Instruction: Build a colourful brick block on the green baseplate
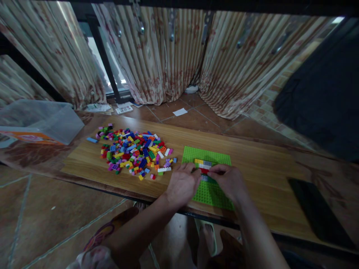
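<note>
A green studded baseplate [211, 196] lies on the wooden board, with rows of yellow, grey, white and red bricks built on it. Both hands are over this plate. My left hand [183, 183] rests at the left side of the rows, its fingers bent towards the red brick [203, 170]. From the right, my right hand [228, 180] has thumb and fingers pinched at the red brick's right end. The fingertips partly cover the brick, and whether the left fingers grip it or only touch it is unclear.
A heap of loose coloured bricks [134, 149] spreads over the wooden board [258, 175] to the left. A clear plastic bin [42, 119] stands at far left. At right lies a dark flat panel [316, 209]. Striped curtains [168, 56] hang behind.
</note>
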A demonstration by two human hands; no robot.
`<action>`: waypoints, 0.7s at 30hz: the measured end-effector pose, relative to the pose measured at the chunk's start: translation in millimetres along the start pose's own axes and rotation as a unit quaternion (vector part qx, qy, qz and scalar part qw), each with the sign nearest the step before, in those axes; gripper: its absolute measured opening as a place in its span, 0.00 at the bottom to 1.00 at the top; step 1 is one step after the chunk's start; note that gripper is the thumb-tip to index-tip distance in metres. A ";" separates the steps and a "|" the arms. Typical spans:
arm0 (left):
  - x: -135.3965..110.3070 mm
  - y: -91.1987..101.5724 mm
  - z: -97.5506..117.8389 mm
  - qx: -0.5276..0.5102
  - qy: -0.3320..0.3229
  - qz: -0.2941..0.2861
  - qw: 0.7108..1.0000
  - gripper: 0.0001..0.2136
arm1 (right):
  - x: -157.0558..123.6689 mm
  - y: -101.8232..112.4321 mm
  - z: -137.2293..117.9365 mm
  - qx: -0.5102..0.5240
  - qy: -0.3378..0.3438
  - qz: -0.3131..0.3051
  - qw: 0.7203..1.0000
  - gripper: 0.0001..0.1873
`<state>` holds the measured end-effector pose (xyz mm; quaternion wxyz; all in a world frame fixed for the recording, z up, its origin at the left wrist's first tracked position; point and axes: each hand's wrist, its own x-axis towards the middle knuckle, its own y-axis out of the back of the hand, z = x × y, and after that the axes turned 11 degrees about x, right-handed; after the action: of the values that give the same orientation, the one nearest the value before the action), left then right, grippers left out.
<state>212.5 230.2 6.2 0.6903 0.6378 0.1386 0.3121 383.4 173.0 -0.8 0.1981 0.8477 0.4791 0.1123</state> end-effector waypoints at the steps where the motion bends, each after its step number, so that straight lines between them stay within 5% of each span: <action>1: -0.4 1.0 1.8 0.017 0.000 -0.003 1.000 0.12 | 0.7 0.3 -1.6 0.000 -0.004 0.000 1.000 0.07; 11: 1.0 -6.7 21.6 0.115 -0.010 0.010 0.993 0.10 | 5.9 2.0 -14.8 -0.039 -0.052 -0.008 0.998 0.03; 18: -5.4 -10.2 15.0 0.060 0.006 0.022 0.998 0.12 | 8.1 10.2 -0.3 0.049 -0.045 -0.036 0.997 0.10; 21: -9.5 -10.3 9.8 0.008 0.014 0.045 0.999 0.12 | 8.7 18.2 3.7 0.117 -0.039 0.025 0.992 0.14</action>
<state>213.6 216.7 -4.3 0.6686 0.6441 0.1218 0.3510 403.3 171.2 4.0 0.1133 0.8807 0.4592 0.0271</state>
